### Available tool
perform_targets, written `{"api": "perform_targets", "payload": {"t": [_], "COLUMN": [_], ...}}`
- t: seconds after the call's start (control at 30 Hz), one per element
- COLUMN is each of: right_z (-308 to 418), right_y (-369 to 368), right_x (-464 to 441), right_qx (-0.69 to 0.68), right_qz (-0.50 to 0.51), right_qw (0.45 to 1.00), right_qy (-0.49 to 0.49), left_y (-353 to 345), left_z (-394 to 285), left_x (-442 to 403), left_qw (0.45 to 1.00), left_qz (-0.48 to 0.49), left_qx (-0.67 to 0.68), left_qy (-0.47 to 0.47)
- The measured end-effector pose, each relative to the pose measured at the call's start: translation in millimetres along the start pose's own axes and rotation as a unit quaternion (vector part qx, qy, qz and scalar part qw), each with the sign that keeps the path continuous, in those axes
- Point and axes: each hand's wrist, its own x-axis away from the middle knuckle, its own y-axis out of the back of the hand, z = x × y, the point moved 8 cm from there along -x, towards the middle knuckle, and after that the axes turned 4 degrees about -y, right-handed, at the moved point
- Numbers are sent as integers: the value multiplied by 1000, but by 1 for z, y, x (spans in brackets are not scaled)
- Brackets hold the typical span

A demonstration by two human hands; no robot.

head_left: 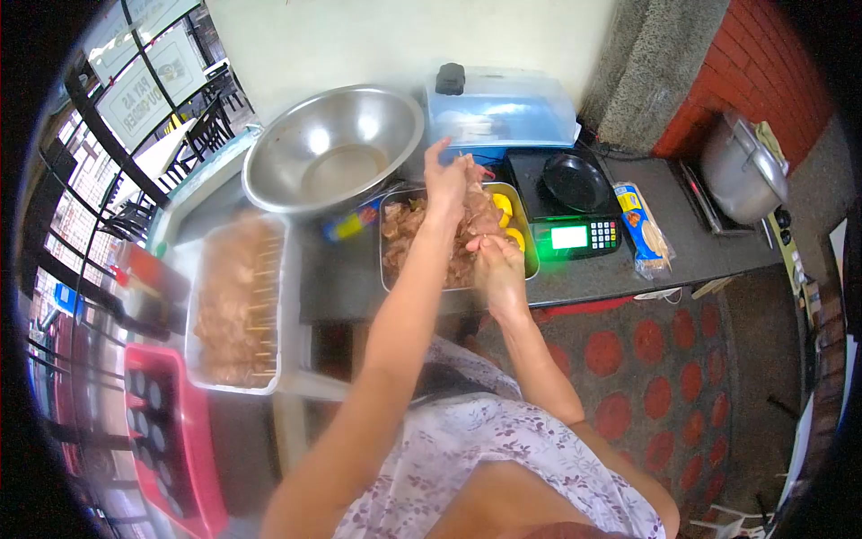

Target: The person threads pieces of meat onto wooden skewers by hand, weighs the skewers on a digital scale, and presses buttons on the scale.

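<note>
My left hand is closed around the upper part of a skewer of raw meat, one finger raised. Below it, my right hand pinches the lower end; the stick itself is mostly hidden. Both hands are over a metal tray of loose raw meat pieces. Yellow round things, perhaps halved citrus, lie along the tray's right side. At the left, a white tray holds rows of meat on sticks, blurred.
A large steel bowl stands behind, beside a blue lidded box. Right of the metal tray are a lit scale, a pack of sticks and a metal pot. A pink crate is at lower left.
</note>
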Motion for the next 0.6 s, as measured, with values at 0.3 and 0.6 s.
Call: {"api": "perform_targets", "payload": {"t": [0.3,0.6], "right_z": [-16,-17], "right_y": [1,7], "right_x": [-2,-14], "right_qx": [-141,-21], "right_qz": [45,23], "right_qw": [983,993], "right_qy": [-105,-114], "left_y": [5,-6], "left_z": [32,23], "left_x": [-12,2], "left_qw": [992,983], "left_qz": [17,94], "left_qx": [94,58], "left_qy": [85,145]}}
